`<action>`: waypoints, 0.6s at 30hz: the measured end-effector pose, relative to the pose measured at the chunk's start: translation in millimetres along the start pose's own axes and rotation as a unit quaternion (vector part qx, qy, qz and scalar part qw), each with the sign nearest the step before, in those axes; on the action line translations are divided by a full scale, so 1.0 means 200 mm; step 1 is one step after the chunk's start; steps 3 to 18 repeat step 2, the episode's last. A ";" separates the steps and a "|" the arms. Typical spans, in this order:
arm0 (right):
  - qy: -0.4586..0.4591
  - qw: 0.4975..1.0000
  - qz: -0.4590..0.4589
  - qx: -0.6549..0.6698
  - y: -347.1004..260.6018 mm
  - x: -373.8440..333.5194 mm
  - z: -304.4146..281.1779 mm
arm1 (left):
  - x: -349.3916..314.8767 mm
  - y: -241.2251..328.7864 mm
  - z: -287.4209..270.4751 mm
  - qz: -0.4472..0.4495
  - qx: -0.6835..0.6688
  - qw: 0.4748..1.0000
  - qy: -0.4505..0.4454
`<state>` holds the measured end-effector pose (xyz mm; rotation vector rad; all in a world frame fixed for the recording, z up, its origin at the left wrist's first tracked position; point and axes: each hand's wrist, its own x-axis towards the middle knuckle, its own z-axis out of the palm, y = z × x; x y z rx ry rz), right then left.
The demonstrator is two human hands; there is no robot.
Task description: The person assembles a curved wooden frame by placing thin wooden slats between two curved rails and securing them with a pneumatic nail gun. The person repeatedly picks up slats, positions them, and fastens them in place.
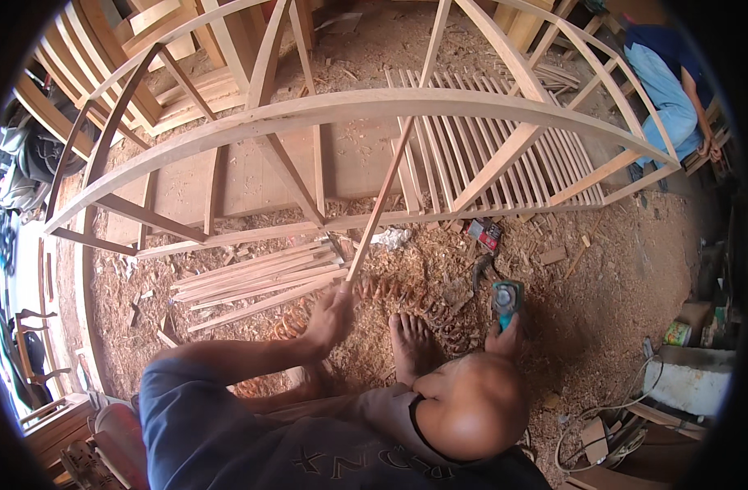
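Observation:
My left hand (333, 314) is closed around the near end of a thin wooden strip (380, 204). The strip slants up and away, crossing in front of the slats and reaching the curved rail of a large wooden frame (309, 110). On the right, my right hand (505, 335) grips a teal power tool (505, 304) with a round grey part, held low over the shavings; its exact kind is unclear. Beside my left hand lies a pile of similar wooden strips (256, 273). My bare foot (412, 347) rests between the hands.
Wood shavings cover the floor. An orange coiled hose (382, 287) runs near my foot, and a red-and-black box (483, 234) lies by the frame. Thin slats (488, 139) stand in a row inside the frame. Another person (668, 90) is at the far right. A cable (566, 441) loops at the lower right.

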<state>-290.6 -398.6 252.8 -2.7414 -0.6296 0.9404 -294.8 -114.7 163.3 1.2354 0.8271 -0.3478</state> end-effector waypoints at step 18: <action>-0.048 0.997 -0.057 0.009 0.01 -0.01 -0.04 | -0.02 0.06 -0.14 -0.020 0.181 0.983 0.031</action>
